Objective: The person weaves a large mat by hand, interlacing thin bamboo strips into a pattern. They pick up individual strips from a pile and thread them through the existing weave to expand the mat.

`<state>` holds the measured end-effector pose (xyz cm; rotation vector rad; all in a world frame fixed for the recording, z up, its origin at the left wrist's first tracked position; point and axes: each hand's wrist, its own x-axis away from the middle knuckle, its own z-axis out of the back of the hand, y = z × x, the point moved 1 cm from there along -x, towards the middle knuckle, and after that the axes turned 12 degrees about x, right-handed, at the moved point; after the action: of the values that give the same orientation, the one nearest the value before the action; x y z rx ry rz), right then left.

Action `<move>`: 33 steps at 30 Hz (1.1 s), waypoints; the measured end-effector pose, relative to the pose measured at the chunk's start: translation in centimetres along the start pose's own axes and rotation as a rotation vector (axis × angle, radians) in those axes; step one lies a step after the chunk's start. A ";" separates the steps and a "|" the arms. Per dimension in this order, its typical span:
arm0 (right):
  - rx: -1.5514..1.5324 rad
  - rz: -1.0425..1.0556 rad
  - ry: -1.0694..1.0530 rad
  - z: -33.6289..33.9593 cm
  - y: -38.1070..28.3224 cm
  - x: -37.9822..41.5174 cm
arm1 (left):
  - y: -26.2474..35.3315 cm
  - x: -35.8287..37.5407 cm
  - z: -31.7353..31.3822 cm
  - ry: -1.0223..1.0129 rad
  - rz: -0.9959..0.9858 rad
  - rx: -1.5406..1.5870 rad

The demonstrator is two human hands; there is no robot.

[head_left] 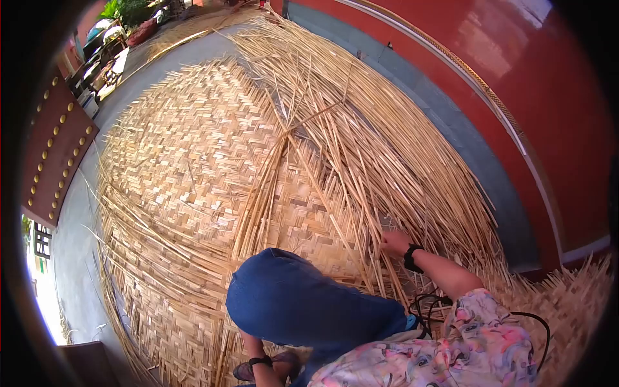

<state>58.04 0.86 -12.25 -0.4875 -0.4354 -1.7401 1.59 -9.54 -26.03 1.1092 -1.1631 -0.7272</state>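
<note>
A large woven reed mat (193, 148) in a zigzag pattern covers the floor, with loose reed strips (258, 206) lying across it. My right hand (394, 242), with a black band at the wrist, is at the mat's right side among long reeds (380, 161). Its fingers are curled at the reeds, but what they hold is too small to make out. My left hand is hidden below my bent knee; only the forearm and its black wristband (260, 361) show, near my foot.
A thick pile of long reeds (412, 142) runs along the red wall (548, 84) at the right. At the left stands a dark red door (61, 145) with gold studs. Plants (126, 9) and piled items are at the top left. More woven matting (561, 309) lies at the lower right.
</note>
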 end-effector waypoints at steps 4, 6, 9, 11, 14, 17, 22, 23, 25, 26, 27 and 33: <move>-0.049 -0.040 0.090 -2.8 1.1 -1.7 | 0.2 0.3 0.3 0.038 0.001 -0.015; -0.086 -0.102 0.198 -3.7 1.4 -2.2 | 0.5 0.4 0.2 0.053 -0.036 0.017; -0.043 0.003 0.446 -4.2 0.7 -2.3 | 0.4 0.9 0.2 0.039 -0.116 -0.014; 0.034 0.319 0.649 -3.9 -1.2 -2.5 | -0.2 0.5 0.6 -0.016 -0.155 -0.181; 0.010 0.113 0.175 -4.9 -4.8 -2.8 | 2.5 1.5 -1.1 0.079 -0.059 0.002; 0.047 0.056 0.029 -5.9 -5.4 -3.6 | 5.1 2.0 -1.9 0.048 0.031 0.038; -0.347 0.104 -0.495 -1.1 -3.9 -2.4 | 4.2 1.8 -0.5 0.148 0.153 0.090; -0.512 0.106 -0.591 1.3 -3.6 -0.8 | 3.9 1.8 -0.1 0.147 0.162 0.083; -0.846 0.119 -0.778 6.3 -3.5 2.1 | 3.2 1.7 0.6 0.147 0.178 0.085; -0.887 0.159 -0.677 9.6 -4.0 3.5 | 2.7 1.6 0.8 0.146 0.186 0.093; -0.927 0.200 -0.574 13.5 -4.8 4.8 | 2.4 1.5 0.8 0.146 0.192 0.101; -0.466 0.371 -0.159 32.3 -7.7 6.7 | 4.4 0.6 -0.5 0.086 0.159 0.101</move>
<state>52.10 14.23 18.27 -0.9800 -0.0347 -1.4390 1.86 -8.50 -21.65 1.1070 -1.2104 -0.4981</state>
